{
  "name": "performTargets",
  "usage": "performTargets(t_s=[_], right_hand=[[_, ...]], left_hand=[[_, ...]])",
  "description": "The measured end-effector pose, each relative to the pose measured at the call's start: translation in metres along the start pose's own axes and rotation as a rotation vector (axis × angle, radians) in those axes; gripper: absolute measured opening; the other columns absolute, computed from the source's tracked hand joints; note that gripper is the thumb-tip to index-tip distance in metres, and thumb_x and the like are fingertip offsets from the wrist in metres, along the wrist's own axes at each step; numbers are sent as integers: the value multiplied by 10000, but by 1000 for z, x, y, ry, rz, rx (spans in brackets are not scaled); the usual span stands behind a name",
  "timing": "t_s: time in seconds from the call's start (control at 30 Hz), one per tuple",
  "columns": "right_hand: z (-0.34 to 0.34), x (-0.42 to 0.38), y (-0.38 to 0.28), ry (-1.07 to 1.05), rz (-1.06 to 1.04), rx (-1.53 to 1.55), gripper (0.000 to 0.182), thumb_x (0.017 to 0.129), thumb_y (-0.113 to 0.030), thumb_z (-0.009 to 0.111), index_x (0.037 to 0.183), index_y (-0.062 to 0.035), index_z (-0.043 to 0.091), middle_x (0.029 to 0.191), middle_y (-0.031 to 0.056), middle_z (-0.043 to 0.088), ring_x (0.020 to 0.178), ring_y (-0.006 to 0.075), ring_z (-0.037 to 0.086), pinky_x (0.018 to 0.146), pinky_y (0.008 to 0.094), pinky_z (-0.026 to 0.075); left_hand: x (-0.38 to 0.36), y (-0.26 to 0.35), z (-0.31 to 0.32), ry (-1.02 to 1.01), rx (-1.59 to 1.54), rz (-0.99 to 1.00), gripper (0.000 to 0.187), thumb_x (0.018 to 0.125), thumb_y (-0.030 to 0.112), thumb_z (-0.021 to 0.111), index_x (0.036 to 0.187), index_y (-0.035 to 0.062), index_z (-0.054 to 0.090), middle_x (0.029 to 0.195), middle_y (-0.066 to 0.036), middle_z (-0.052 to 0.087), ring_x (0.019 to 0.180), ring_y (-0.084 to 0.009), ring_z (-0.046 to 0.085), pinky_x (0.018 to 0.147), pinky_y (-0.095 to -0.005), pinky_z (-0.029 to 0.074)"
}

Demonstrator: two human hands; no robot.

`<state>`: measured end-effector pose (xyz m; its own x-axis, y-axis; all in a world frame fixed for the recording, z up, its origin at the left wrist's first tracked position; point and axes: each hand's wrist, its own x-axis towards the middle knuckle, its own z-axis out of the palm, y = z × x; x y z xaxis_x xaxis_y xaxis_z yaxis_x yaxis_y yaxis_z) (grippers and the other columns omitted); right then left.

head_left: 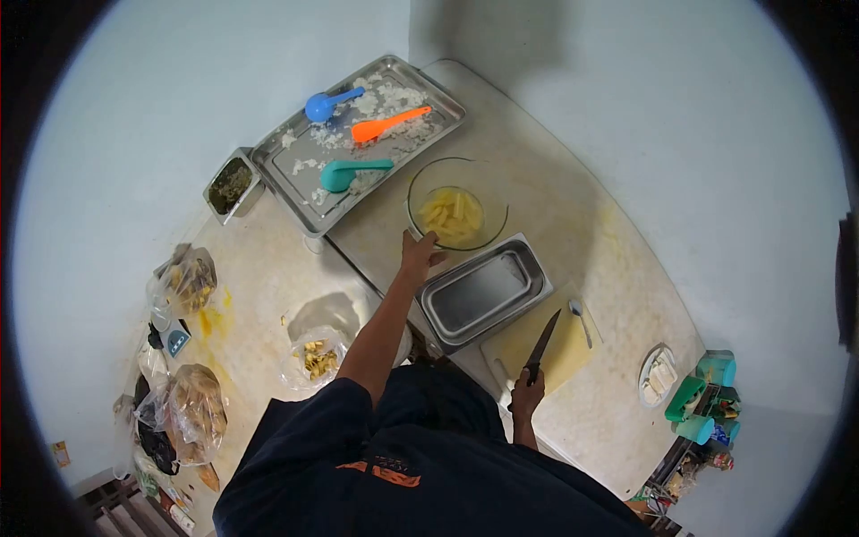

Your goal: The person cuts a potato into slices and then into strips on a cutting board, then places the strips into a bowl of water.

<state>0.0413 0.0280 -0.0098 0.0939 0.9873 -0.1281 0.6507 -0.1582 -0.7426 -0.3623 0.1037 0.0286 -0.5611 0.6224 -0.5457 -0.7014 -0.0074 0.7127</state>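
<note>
My left hand [420, 251] is at the near left rim of a clear glass bowl [506, 219], its fingers closed on the edge. Pale yellow cut pieces [452, 215] lie inside the bowl. My right hand [527, 394] grips a kitchen knife [545, 343] by its black handle, blade pointing away from me. Under the blade is a yellowish cutting board [564, 362], with a metal spoon [580, 320] by its far right edge. Between bowl and board sits a rectangular steel pan [483, 291], with no food visible in it.
A large steel tray [291, 192] holds white rice-like bits, a blue scoop [319, 107], an orange spatula [385, 125] and a green scoop [344, 174]. Plastic bags [197, 412] line the left side; a plate of white blocks [660, 376] stands right.
</note>
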Motion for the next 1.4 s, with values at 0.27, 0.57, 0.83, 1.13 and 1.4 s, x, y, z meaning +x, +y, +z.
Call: performTargets(t_s=[0.27, 0.57, 0.83, 1.13, 1.4], right_hand=[[-8, 10, -15, -53, 45, 10, 180, 923, -186, 577, 976, -13, 580, 679, 68, 566, 585, 179, 543, 547, 339, 436], [-12, 16, -17, -54, 129, 8, 198, 912, -163, 584, 1022, 2, 589, 741, 98, 599, 661, 213, 583, 631, 372, 468], [-15, 4, 2, 22, -77, -130, 250, 908, -145, 566, 1088, 28, 584, 938, 203, 628, 868, 348, 604, 760, 432, 470], [-25, 9, 16, -56, -151, -334, 457, 895, -210, 600, 1275, 13, 480, 1128, 259, 535, 1059, 429, 509, 926, 499, 412], [-33, 35, 5, 1, -89, -477, 438, 890, -265, 614, 1258, -52, 510, 1169, 227, 526, 1077, 417, 505, 894, 515, 429]], left_hand=[[-20, 3, -2, 55, -64, -66, 649, 840, 6, 545, 1399, 107, 229, 1204, -171, 488, 891, -321, 632, 639, -432, 616], [-49, -16, -22, 28, -244, -45, 653, 881, -11, 495, 1439, 189, 222, 1264, -164, 467, 1035, -329, 616, 696, -467, 636], [-54, -22, -34, 17, -280, 0, 675, 872, -20, 481, 1453, 160, 190, 1289, -212, 450, 1039, -381, 614, 705, -475, 636], [-67, 4, -34, 106, -211, -23, 577, 861, -17, 517, 1348, 53, 216, 1240, -212, 415, 1040, -430, 582, 747, -490, 630], [-68, 13, -52, 83, -100, 9, 468, 845, 25, 541, 1233, -50, 291, 1172, -213, 469, 883, -418, 647, 652, -453, 636]])
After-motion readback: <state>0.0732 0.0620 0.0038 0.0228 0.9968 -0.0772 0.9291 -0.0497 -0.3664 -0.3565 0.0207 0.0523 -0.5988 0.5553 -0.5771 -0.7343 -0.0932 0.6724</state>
